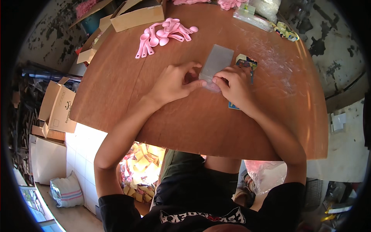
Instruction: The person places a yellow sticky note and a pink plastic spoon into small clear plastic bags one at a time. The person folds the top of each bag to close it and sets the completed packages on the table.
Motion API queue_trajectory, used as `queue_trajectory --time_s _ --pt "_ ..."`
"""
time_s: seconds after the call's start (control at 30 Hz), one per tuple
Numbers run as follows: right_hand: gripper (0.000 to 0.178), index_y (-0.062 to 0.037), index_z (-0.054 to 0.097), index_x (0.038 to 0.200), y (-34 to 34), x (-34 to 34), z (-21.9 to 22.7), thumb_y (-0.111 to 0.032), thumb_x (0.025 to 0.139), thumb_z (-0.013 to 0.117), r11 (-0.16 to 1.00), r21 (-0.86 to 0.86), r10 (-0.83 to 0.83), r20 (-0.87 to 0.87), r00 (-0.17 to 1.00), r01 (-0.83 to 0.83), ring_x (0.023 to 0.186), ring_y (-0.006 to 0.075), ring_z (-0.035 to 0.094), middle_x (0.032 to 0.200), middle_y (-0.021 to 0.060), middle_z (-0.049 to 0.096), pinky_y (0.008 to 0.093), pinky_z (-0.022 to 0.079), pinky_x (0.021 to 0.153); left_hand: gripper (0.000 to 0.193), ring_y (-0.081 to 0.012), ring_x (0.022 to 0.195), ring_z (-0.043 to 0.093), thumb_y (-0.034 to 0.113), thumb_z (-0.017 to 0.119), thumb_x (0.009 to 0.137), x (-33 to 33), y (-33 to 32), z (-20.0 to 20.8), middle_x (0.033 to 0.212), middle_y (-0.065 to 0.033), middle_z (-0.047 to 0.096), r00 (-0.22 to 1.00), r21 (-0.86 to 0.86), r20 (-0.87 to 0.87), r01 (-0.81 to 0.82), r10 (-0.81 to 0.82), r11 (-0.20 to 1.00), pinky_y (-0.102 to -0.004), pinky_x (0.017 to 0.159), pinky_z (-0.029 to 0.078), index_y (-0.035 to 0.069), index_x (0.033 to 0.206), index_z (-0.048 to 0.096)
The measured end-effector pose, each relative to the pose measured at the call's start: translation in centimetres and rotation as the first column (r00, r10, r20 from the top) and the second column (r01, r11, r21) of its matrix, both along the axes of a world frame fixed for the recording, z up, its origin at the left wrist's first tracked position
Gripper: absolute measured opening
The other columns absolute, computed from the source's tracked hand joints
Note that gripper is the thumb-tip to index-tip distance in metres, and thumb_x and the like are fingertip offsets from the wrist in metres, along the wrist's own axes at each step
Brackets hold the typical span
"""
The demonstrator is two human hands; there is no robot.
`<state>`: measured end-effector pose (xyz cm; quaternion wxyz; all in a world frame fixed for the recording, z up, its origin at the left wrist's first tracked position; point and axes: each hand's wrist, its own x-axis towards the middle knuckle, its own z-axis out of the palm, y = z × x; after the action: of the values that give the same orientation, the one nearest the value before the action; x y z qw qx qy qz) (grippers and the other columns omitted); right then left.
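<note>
A flat clear plastic bag (pixel 219 60), perhaps a stack of them, lies on the brown table in front of me. My right hand (pixel 235 86) pinches its near end between thumb and bent fingers. On the other side, my left hand (pixel 174 83) curves toward the bag with thumb and fingers apart, and the thumb tip touches the bag's near left corner. Partly under my right hand is a dark printed card (pixel 247 62) with a yellow and blue pattern. A blue-edged card (pixel 233 106) shows below my right wrist, mostly covered by it.
Pink measuring spoons (pixel 166 33) lie in a pile at the far left of the table (pixel 185 127). Plastic packs (pixel 253 17) sit at the far right edge. Cardboard boxes (pixel 137 15) stand beyond the table and at left. Below me is a box of yellow pieces (pixel 141 162).
</note>
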<state>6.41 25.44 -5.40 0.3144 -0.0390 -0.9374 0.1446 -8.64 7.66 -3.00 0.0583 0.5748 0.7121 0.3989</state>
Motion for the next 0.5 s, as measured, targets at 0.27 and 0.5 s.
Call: queue_trajectory --time_s 0.27,0.5 --pt "0.008 -0.0124 0.071 0.081 -0.1 -0.1 0.3 -0.017 0.087 0.068 0.979 -0.164 -0.131 -0.084 0.988 0.116 0.082 0.0217 0.062 0.08 0.0019 0.069 0.0414 0.035 0.083 0.035 -0.0161 0.064 0.068 0.001 0.072 0.083 -0.3 1.0 -2.7 0.081 -0.0094 0.071 0.998 0.078 0.067 -0.015 0.009 0.997 -0.0323 0.06 0.053 0.001 0.117 0.063" --pt "0.005 -0.0131 0.07 0.083 -0.4 0.8 1.6 -0.018 0.086 0.071 0.994 0.096 -0.04 -0.163 0.986 0.056 0.084 0.0199 0.061 0.082 -0.0015 0.066 0.0404 0.034 0.086 0.046 -0.0227 0.073 0.069 0.001 0.071 0.084 1.0 0.6 -1.4 0.106 -0.0123 0.067 0.979 0.113 0.183 -0.11 0.088 0.987 -0.0328 0.064 0.054 0.005 0.127 0.057"
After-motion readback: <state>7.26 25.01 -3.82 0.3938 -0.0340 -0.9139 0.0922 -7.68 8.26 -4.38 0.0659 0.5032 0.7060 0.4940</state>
